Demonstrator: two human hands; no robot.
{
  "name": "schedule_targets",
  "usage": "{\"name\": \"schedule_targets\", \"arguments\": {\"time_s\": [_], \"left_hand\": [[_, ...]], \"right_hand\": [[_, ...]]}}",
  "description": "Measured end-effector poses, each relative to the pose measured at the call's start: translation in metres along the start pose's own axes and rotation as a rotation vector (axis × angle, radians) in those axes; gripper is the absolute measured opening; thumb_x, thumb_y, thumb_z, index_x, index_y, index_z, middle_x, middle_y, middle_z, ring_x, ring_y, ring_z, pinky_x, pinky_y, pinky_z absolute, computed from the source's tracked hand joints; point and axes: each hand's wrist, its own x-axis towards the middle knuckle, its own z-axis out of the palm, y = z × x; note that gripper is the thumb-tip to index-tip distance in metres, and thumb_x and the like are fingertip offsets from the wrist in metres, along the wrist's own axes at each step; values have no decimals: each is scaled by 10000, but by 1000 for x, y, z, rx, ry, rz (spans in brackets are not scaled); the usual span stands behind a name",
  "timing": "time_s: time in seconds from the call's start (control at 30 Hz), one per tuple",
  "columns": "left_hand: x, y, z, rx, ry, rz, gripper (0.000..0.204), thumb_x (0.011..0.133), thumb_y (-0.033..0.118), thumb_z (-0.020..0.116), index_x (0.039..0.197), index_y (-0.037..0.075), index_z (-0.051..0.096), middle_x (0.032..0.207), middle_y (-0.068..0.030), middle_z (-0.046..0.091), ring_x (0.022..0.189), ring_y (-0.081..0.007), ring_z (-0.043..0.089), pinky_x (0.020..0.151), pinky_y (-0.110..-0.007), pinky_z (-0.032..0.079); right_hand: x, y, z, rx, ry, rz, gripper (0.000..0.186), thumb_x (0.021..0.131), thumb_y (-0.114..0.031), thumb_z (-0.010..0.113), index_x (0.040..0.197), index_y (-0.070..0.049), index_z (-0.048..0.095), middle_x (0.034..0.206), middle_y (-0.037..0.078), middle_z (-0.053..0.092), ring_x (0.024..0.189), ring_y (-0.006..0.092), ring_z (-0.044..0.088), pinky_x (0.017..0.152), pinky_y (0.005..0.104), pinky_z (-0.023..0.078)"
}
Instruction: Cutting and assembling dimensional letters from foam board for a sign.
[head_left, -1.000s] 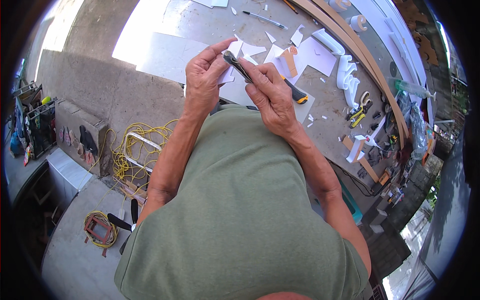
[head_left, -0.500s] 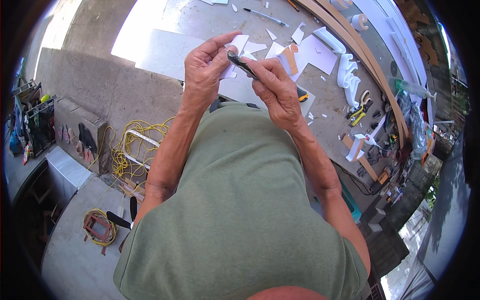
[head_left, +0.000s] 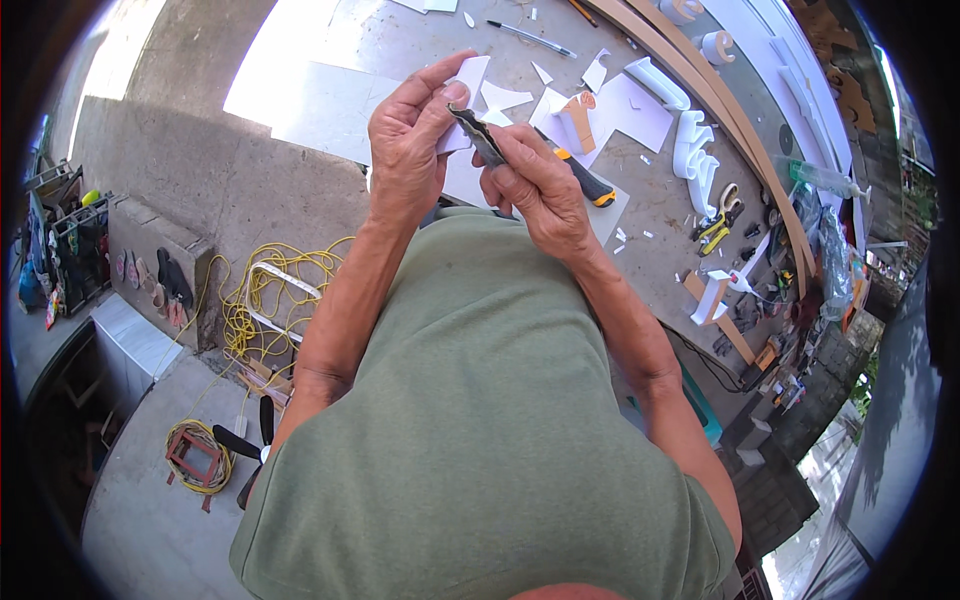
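Note:
My left hand (head_left: 408, 135) is closed on a small flat white cut-out piece (head_left: 468, 84), its thumb pressed over the face and its fingers behind. In my right hand (head_left: 540, 190) is a dark, folded, ragged-edged strip of sandpaper (head_left: 474, 134), pinched between thumb and fingers. The strip's upper end meets the white piece's edge near my left thumb. Just beyond my right hand lies a yellow and black utility knife (head_left: 590, 183), partly covered by the hand. White offcuts (head_left: 504, 97) are on the worktable (head_left: 640, 205) past both hands.
A pen (head_left: 532, 38), curved white letter-like shapes (head_left: 694, 150), pliers (head_left: 716, 232) and scissors (head_left: 732, 197) lie on the worktable. Long brown strips (head_left: 745, 120) curve along its right side. A glue gun (head_left: 742, 279) sits at the right. Tangled yellow cord (head_left: 270, 300) is on the floor at left.
My right hand has shifted slightly left and down with the sandpaper, uncovering more of the utility knife. The white piece in my left hand has turned and risen a little.

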Motion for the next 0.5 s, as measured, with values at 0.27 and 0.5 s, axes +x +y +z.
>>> {"name": "schedule_targets", "arguments": {"time_s": [0.27, 0.5], "left_hand": [[1, -2, 7, 113, 175, 55, 353, 1026, 76, 611, 1362, -31, 624, 903, -1, 680, 735, -11, 603, 570, -161, 508], [5, -5, 11, 88, 187, 58, 353, 1033, 86, 603, 1369, -21, 616, 907, -4, 685, 771, -9, 626, 577, -147, 541]], "right_hand": [[-13, 13, -11, 137, 35, 114, 451, 1080, -71, 514, 1529, -38, 485, 1114, 85, 585, 729, 101, 584, 565, 224, 461], [-4, 9, 1, 131, -6, 128, 426, 1088, -109, 515, 1503, -15, 510, 1066, 81, 589, 731, 111, 600, 585, 240, 504]]}}
